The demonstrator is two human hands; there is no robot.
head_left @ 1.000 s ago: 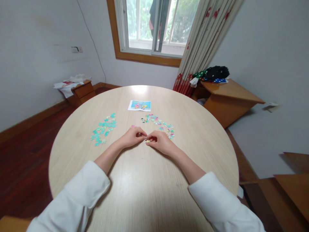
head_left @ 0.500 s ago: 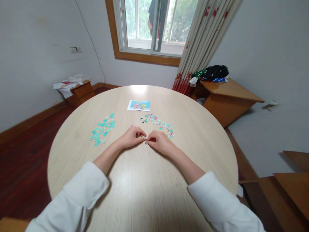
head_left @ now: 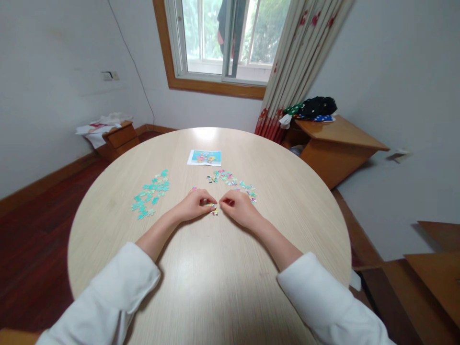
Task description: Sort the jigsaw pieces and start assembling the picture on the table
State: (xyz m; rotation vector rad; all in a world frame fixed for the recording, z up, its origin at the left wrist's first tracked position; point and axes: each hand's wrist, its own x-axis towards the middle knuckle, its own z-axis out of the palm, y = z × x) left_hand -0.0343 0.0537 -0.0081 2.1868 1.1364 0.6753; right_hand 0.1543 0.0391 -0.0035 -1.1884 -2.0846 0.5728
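Note:
My left hand [head_left: 196,206] is closed in a pinch on a small cluster of joined jigsaw puzzle pieces [head_left: 214,211] at the middle of the table. Part of the cluster is hidden under its fingers; yellow, white and dark bits show. Just right of the cluster, my right hand [head_left: 240,208] has its thumb and index finger together. A tiny piece may be between them, but I cannot make it out. One pink puzzle piece [head_left: 194,189] lies just beyond my left hand.
Teal and pale green puzzle pieces [head_left: 151,194] lie spread at the left of the round table [head_left: 201,282]. Mixed-colour pieces [head_left: 224,177] curve behind my right hand. Farther back lies a cartoon picture sheet [head_left: 204,157]. A wooden cabinet [head_left: 334,139] with cloth on top stands at the right.
My right hand has drawn slightly away from the cluster, so a small gap shows between the two hands and more of the cluster is visible. The left hand stays on it.

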